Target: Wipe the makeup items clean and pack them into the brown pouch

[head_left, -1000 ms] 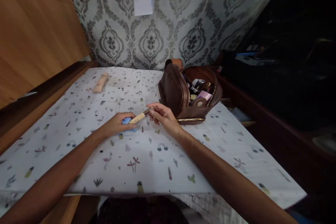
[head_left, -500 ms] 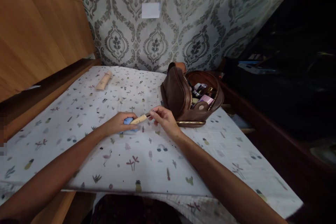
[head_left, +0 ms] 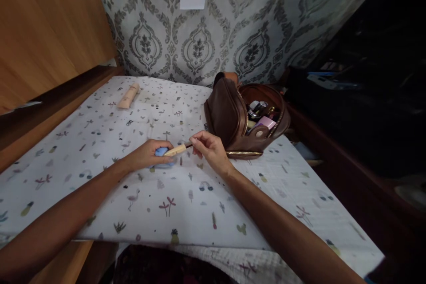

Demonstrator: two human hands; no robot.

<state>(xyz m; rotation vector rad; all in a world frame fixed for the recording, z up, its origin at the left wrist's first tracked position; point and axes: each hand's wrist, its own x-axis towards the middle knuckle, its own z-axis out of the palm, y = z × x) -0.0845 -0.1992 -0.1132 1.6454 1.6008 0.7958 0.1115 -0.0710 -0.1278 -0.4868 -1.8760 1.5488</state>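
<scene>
My left hand (head_left: 150,155) is closed around a small beige cosmetic tube (head_left: 176,150) and a light blue cloth (head_left: 161,152), which is bunched beneath the tube. The tube points up and to the right. A thin dark part sticks out of its far end, and my right hand (head_left: 209,148) pinches that part between thumb and fingertips. Just beyond my right hand stands a brown leather cosmetic bag (head_left: 222,113), unzipped, with several makeup items inside, among them a pink box (head_left: 266,122). Its front edge has a gold zip.
A beige squeeze tube (head_left: 128,96) lies at the back left of the table, on a white patterned cloth (head_left: 189,213). A wooden cabinet (head_left: 53,31) rises on the left and a patterned wall stands behind. Dark furniture borders the right side.
The camera view has shifted slightly, so the bag appears a little farther right and the wall higher. Both hands keep their hold, with slightly more of the dark part showing between them.
</scene>
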